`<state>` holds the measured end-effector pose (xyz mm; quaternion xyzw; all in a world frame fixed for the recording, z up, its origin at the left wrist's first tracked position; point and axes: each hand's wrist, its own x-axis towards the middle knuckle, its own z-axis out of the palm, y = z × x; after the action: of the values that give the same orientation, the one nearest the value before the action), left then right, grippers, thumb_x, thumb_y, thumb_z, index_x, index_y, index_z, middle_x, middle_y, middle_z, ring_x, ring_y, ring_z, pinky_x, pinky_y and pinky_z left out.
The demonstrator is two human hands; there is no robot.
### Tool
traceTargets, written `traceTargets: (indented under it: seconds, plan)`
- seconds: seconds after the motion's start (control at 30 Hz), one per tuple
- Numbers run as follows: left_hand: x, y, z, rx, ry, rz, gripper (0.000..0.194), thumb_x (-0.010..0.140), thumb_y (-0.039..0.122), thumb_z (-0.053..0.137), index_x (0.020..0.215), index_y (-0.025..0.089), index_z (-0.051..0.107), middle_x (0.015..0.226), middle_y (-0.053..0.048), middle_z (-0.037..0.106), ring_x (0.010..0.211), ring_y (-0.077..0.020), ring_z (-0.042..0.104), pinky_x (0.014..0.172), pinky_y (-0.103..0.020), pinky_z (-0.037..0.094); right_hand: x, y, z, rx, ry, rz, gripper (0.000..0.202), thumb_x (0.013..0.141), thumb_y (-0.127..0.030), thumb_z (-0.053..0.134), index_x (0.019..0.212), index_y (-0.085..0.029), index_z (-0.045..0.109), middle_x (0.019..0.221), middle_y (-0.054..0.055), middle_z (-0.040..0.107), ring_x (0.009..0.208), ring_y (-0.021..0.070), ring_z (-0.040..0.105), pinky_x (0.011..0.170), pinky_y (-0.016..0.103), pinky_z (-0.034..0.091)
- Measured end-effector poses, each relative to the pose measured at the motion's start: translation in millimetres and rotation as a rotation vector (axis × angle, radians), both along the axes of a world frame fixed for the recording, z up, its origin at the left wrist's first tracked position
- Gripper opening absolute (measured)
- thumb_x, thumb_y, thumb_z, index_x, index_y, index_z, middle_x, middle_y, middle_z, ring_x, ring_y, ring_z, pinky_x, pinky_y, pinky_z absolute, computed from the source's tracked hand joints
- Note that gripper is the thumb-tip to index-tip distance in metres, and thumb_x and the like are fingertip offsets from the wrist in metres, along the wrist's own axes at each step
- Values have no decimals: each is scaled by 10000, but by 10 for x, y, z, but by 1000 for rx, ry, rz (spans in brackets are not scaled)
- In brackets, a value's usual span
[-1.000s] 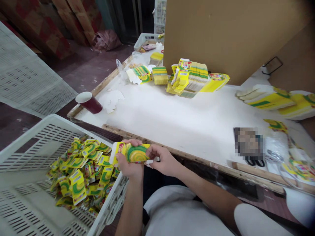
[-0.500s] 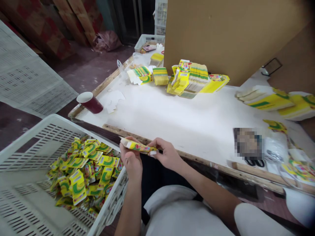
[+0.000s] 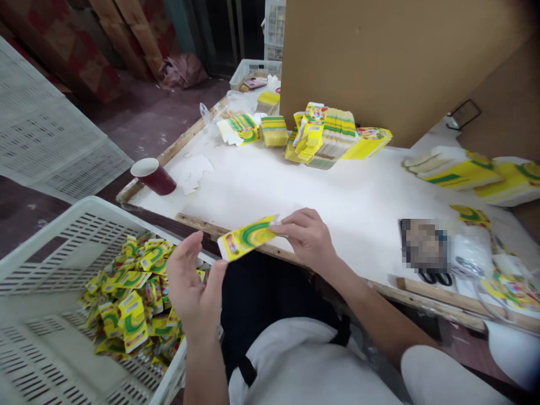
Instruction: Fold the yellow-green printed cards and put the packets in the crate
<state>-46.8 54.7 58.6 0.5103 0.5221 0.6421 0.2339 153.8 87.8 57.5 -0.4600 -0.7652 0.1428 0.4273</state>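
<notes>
Head: crate (image 3: 80, 216) beside left hand (image 3: 192, 289)

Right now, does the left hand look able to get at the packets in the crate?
Likely yes: the left hand is empty, near the crate, whose open top exposes the packets.

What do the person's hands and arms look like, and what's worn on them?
Both the left hand and the right hand are bare: no gloves, and no ring, watch or bracelet that I can make out. The forearms are uncovered too. What looks like a white sleeve shows by the right arm; no sleeve shows on the left.
</notes>
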Motion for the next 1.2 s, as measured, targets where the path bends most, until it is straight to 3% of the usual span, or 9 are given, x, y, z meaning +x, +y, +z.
traceTargets:
  seconds: [0.13, 0.27, 0.43, 0.53, 0.7, 0.77, 0.9, 1.03, 1.2]
  plan:
    - [-17, 5, 96, -172, 359, -227, 849, 480, 301, 814, 1250, 209, 466, 1280, -116, 476, 1222, -304, 402, 1037, -471, 307, -92, -89, 52, 211, -209, 248, 187, 870, -207, 519, 938, -307, 662, 857, -12, 669, 941, 158, 543, 1013, 393, 296]
    - [75, 47, -62, -418, 420, -453, 667, 625, 334, 714, 1221, 209, 441, 1053, -70, 597, 950, -227, 581, 827, -375, 471, -151, -165, 61, 172, -224, 302, 209, 874, -184, 490, 945, -295, 652, 933, 2, 628, 1096, 168, 491, 1080, 414, 232]
    - [195, 5, -176, -375, 389, -431, 569, 664, 293, 670, 1167, 208, 419, 911, -30, 587, 812, -171, 582, 733, -296, 476, -151, -150, -43, -114, 170, 68, 490, 824, -222, 542, 1294, -284, 420, 1284, 88, 445, 1243, 237, 374, 1036, 434, 327]
    - [229, -19, -185, -349, 383, -393, 645, 654, 267, 668, 1215, 205, 355, 1016, -65, 560, 889, -191, 580, 775, -318, 473, -222, -110, -163, -329, 505, 32, 772, 738, -339, 656, 1383, -260, 238, 1389, 120, 341, 1271, 257, 344, 1006, 434, 361]
    - [252, -35, -235, -238, 405, -373, 731, 636, 211, 663, 1263, 202, 287, 1140, -105, 494, 995, -209, 560, 843, -334, 461, -339, -98, -292, -887, 835, 416, 442, 798, -409, 570, 1181, -192, 520, 1120, 91, 601, 1055, 209, 553, 910, 383, 441]
    - [273, -47, -265, -197, 456, -382, 696, 638, 194, 652, 1242, 200, 306, 1147, -106, 488, 1030, -216, 545, 856, -337, 457, -355, -111, -294, -965, 867, 432, 333, 787, -410, 585, 1033, -187, 610, 1024, 65, 644, 979, 191, 586, 917, 371, 434]
    - [317, -63, -300, -149, 459, -413, 589, 648, 174, 629, 1157, 217, 336, 1169, -104, 464, 1097, -220, 503, 874, -338, 439, -352, -113, -254, -940, 855, 388, 315, 751, -422, 633, 988, -215, 628, 1002, 40, 659, 939, 175, 600, 922, 359, 431]
    - [294, -45, -292, -243, 434, -421, 455, 652, 197, 628, 1028, 228, 374, 954, -30, 495, 823, -158, 551, 740, -296, 452, -314, -116, -207, -822, 754, 425, 406, 824, -452, 530, 1155, -219, 564, 1153, 62, 609, 1023, 172, 575, 938, 345, 423]
    - [268, -9, -335, -295, 309, -395, 552, 634, 208, 645, 1090, 219, 333, 958, -34, 503, 823, -170, 569, 718, -302, 463, -266, -149, -162, -578, 437, 503, 511, 830, -163, 493, 1329, -247, 420, 1323, 54, 495, 1197, 171, 467, 1005, 338, 368]
